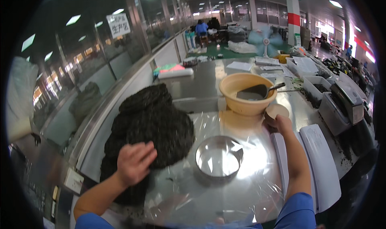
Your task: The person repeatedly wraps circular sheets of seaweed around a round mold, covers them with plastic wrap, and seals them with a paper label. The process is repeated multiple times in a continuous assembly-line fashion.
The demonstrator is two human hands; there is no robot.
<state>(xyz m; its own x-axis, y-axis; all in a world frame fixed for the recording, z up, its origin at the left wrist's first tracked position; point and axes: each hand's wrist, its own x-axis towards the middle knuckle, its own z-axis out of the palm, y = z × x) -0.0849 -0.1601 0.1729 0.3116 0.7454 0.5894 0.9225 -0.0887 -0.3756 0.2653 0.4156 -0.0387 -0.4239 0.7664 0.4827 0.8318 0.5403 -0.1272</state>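
My left hand (135, 162) is over the front of a large dark heap of matted, leafy-looking material (150, 123), its fingers extended and slightly blurred. Whether it touches the heap cannot be told. My right hand (284, 124) grips a pale, flat-topped round block (277, 110) beside the basin; its lower part is hidden. Between my hands, a shiny round metal ring or shallow pan (221, 141) lies on clear plastic film (181, 192) spread over the metal table. Behind it stands a yellow plastic basin (245, 105) with a dark-bladed scoop (253, 92) resting inside, handle over the rim.
Stacked paper sheets (321, 165) lie under my right forearm. Farther right are a tabletop scale (349, 99) and a white plastic bin (316, 84) of dark bits. A blue fan (266, 42) spins at the back. A glazed partition (120, 75) borders the left; a person (201, 28) sits far off.
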